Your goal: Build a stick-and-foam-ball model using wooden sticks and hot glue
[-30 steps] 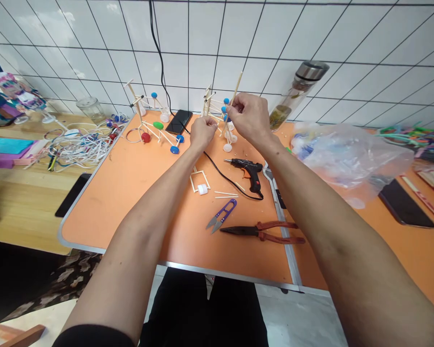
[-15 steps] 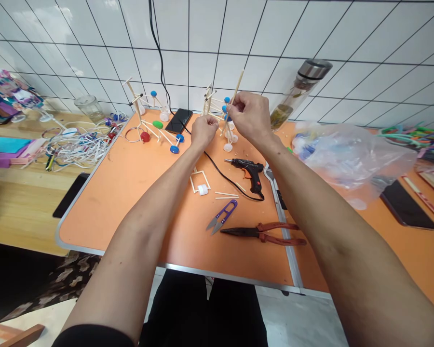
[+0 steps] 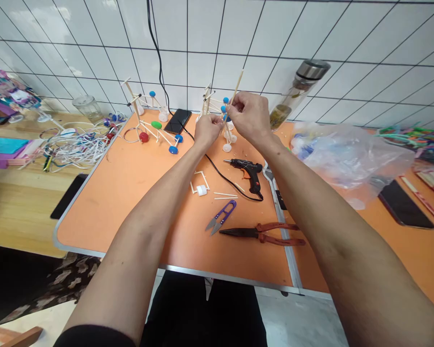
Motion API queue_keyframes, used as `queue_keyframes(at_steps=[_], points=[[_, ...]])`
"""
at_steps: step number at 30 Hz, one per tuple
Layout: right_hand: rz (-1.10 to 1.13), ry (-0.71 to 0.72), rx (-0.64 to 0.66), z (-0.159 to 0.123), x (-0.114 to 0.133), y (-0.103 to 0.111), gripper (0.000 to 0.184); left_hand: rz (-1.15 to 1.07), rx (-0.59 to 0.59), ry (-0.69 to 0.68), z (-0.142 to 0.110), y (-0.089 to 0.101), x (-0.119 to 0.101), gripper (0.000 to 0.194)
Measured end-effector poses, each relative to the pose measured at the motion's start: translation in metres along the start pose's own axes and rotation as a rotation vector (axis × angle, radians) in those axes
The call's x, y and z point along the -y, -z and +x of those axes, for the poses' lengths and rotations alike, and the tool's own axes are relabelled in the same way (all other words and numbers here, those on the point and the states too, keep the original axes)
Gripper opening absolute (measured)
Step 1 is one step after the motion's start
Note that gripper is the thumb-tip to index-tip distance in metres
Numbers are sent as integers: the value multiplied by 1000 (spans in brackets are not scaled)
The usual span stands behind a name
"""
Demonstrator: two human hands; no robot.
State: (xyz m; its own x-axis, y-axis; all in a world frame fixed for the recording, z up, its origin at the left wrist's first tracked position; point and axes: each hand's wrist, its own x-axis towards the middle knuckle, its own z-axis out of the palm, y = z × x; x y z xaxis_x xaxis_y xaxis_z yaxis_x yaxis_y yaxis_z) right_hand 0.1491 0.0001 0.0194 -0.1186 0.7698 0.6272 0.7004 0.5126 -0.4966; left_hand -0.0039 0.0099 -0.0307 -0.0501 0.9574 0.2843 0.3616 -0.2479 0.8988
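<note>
Between the thumb and fingers of my right hand [image 3: 252, 112] is a thin wooden stick [image 3: 236, 86], held tilted with its upper end pointing up. My left hand [image 3: 207, 130] is closed in a pinch beside the stick's lower part; what its fingertips grip, if anything, is hidden. Right behind both hands stands a small frame of wooden sticks [image 3: 207, 99] with blue caps [image 3: 225, 100] and white caps [image 3: 227, 147], partly covered by my hands. A similar stick model [image 3: 138, 110] with red, green and blue pieces stands to the left.
A black glue gun [image 3: 246, 169], purple thread snips [image 3: 222, 216] and red-handled pliers [image 3: 262, 233] lie near my forearms. A small stick frame [image 3: 209, 180] is beside them. A phone [image 3: 178, 121], a glass bottle [image 3: 299, 94] and a plastic bag [image 3: 350, 154] are farther out.
My left hand has shifted slightly right, closer to the stick's lower part. My right hand still holds the stick in nearly the same place.
</note>
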Motion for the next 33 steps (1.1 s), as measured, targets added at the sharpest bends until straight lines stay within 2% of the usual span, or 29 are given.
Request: queue_keyframes(at_steps=[8, 18, 33], points=[[83, -13, 48, 1, -5, -2, 27, -28, -3, -3, 0, -1, -2, 21], [113, 14, 30, 2, -12, -5, 25, -46, -17, -1, -2, 0, -3, 24], [79, 10, 0, 1, -6, -4, 27, -61, -6, -47, 1, -1, -1, 36]])
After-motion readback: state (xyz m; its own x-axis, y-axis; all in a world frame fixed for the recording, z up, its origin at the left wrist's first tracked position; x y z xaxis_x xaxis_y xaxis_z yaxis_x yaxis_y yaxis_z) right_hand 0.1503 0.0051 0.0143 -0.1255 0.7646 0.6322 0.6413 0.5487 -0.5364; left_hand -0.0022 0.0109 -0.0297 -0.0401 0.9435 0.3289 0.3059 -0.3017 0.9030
